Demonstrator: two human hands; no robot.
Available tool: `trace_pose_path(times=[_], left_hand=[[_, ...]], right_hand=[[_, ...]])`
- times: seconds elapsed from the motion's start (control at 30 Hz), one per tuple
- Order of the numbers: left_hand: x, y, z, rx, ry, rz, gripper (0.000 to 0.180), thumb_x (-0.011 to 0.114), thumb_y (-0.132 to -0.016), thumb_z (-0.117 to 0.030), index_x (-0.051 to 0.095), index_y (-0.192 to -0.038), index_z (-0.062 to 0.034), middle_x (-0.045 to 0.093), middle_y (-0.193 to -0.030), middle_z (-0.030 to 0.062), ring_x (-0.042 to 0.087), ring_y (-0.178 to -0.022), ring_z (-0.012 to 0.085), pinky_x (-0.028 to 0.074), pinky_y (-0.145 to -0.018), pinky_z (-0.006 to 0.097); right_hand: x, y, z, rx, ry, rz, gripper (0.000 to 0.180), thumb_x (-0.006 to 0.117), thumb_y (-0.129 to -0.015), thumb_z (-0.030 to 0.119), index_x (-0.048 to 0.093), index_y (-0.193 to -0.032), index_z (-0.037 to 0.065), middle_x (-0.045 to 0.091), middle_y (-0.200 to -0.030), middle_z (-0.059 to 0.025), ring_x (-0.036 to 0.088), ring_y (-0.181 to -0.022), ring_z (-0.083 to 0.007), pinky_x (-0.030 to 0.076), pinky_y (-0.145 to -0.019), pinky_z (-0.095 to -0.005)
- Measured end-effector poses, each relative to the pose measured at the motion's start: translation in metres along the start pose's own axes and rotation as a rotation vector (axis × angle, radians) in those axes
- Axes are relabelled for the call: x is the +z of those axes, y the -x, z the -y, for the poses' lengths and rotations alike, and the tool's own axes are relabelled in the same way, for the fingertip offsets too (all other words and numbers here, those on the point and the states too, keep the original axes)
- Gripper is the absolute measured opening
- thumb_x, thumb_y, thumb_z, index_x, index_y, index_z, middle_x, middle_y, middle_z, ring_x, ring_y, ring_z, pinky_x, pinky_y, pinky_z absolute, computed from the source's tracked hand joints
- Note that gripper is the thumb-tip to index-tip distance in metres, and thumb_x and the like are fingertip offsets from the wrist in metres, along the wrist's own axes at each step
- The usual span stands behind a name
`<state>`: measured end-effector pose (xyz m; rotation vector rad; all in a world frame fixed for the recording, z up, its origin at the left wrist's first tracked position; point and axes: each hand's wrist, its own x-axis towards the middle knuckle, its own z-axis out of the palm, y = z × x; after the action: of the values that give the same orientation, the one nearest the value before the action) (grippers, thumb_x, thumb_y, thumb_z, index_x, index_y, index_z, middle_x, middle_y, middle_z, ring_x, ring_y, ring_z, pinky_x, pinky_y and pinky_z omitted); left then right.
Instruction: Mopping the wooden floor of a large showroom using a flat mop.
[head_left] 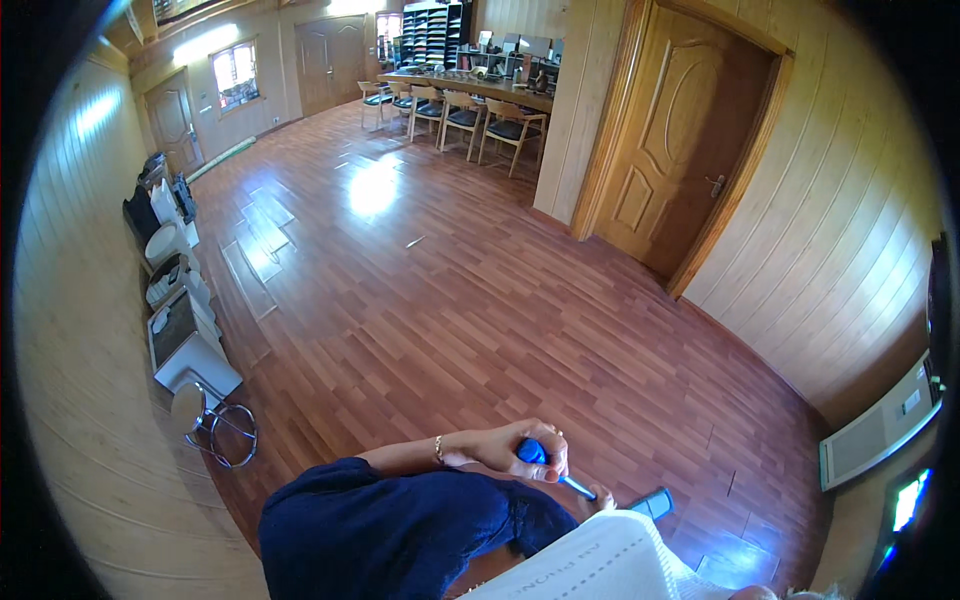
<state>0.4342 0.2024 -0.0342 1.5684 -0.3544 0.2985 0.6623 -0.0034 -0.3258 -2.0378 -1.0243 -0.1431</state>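
My left hand [512, 449], with a bracelet at the wrist and a navy sleeve behind it, is closed around the blue grip [532, 452] at the top of a mop. Its thin pale pole [578, 488] slants down and to the right. Lower on that pole my right hand [600, 499] is closed, only its fingers showing. White cloth with printing [600, 560] hides the right forearm. Past the cloth, a flat grey-blue mop head [653, 504] rests on the wood-plank floor, partly covered.
Along the left wall stand a round stool [222, 430], a white cabinet-like unit [190, 345] and several stacked items. Chairs [462, 115] line a long counter [470, 85] at the back. A wooden door [685, 140] is at right; a white panel unit [880, 425] leans near the right wall.
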Motion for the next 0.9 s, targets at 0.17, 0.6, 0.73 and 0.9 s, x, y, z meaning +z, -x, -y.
trace_pose_path(times=[0.17,0.6,0.73,0.9], left_hand=[[-0.003,-0.004,-0.043,0.084,-0.097,-0.048,0.012,0.070,-0.079,-0.009,0.060,-0.076,-0.0042,0.064,-0.076,0.0070,0.061,-0.081,0.0234,0.047,-0.079,0.038],[0.024,0.008,-0.132,0.304,-0.602,-0.169,0.024,0.072,-0.071,-0.003,0.050,-0.064,-0.0088,0.055,-0.061,0.0062,0.059,-0.058,0.0257,0.046,-0.063,0.037],[0.024,0.004,-0.145,0.317,-0.666,-0.121,0.029,0.071,-0.073,-0.011,0.046,-0.059,-0.0090,0.051,-0.056,0.0058,0.052,-0.052,0.0254,0.038,-0.054,0.036],[0.041,0.008,-0.147,0.312,-0.802,-0.083,0.030,0.071,-0.075,-0.021,0.047,-0.063,-0.0084,0.053,-0.060,0.0087,0.056,-0.058,0.0291,0.042,-0.057,0.040]], right_hand=[[0.012,-0.035,0.041,-0.014,-0.133,0.214,0.005,0.061,-0.065,0.015,0.057,-0.067,0.013,0.062,-0.071,-0.0091,0.061,-0.075,-0.0323,0.043,-0.065,-0.0465],[0.094,-0.079,0.151,-0.319,-0.493,0.607,0.013,0.071,-0.075,0.017,0.065,-0.076,0.006,0.063,-0.071,-0.0151,0.066,-0.069,-0.0288,0.050,-0.061,-0.0371],[0.091,-0.079,0.187,-0.133,-0.649,0.891,0.033,0.072,-0.074,0.019,0.067,-0.103,0.005,0.069,-0.093,-0.0145,0.067,-0.092,-0.0229,0.052,-0.077,-0.0364],[0.068,-0.095,0.225,-0.453,-1.064,0.652,0.030,0.069,-0.077,0.022,0.061,-0.102,0.008,0.066,-0.093,-0.0116,0.064,-0.091,-0.0225,0.051,-0.080,-0.0348]])
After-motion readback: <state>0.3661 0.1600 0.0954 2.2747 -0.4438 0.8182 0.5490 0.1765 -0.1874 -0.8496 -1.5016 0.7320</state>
